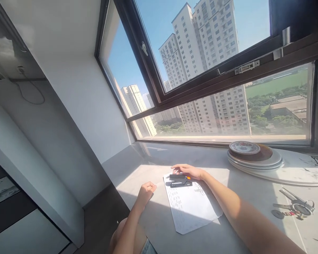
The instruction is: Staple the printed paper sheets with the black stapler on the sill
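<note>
A black stapler [178, 180] with an orange part at its back end lies on white printed sheets [190, 208] on the grey stone-like sill. My right hand [188, 170] rests just behind the stapler at the sheets' far edge, its fingers stretched out to the left. Whether it touches the stapler I cannot tell. To the left of the sheets, my left hand [146, 192] is closed with fingers curled in above the sill. Anything inside it is hidden.
Stacked plates [270, 158] stand at the right by the window [196, 81], beside a large white board with dark branch patterns [299, 174]. A bunch of keys and metal tools [296, 206] lies nearer on the right. The sill's edge drops off at the left.
</note>
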{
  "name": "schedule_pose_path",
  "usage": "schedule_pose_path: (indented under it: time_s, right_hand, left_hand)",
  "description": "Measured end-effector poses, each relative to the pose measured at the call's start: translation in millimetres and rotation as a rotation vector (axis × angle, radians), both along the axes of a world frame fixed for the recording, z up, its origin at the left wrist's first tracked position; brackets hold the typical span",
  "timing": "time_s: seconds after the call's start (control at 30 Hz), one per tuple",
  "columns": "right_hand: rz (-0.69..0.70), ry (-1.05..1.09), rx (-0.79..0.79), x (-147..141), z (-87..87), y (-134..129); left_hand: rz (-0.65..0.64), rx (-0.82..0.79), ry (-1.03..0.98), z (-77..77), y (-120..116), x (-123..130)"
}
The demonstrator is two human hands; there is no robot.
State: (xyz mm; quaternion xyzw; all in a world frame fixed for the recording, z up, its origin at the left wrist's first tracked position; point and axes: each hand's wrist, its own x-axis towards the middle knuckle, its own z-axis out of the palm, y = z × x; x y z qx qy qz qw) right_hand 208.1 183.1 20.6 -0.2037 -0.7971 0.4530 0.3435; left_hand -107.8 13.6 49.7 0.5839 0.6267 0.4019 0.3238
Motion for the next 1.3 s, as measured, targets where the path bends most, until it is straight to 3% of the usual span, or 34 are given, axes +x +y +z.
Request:
schedule_pose_path:
  time_s: [0.07,0.13,0.27,0.47,0.63,0.87,1.1,1.3]
  right_hand:
    - [-0.197,0.005,0.113,-4,-6.9,11]
    - [-0.260,-0.043,0.214,-11,-11.8,20]
    - [-0.186,-0.181,0.285,-24,-20.5,25]
    - [-0.119,-0.391,0.322,-54,-28.4,11]
    - [-0.036,-0.488,0.353,-103,-16.9,-2]
    - [0.095,-0.492,0.375,-165,-3.1,-22]
    - [0.145,-0.467,0.387,-159,-9.1,-22]
    - [0.187,-0.456,0.406,-125,-15.9,-5]
  left_hand:
    - [0.017,0.022,-0.011,1.4,0,0]
    - [0.041,0.046,-0.024,2.3,2,-2]
    - [0.125,0.081,-0.043,1.6,6,-10]
    - [0.253,0.222,-0.089,9.1,-1,-27]
    - [0.389,0.326,-0.168,16.5,-12,-42]
    - [0.495,0.303,-0.261,5.3,-11,-54]
    - [0.454,0.258,-0.232,2.8,-5,-50]
    - [0.332,0.262,0.003,1.5,-4,-40]
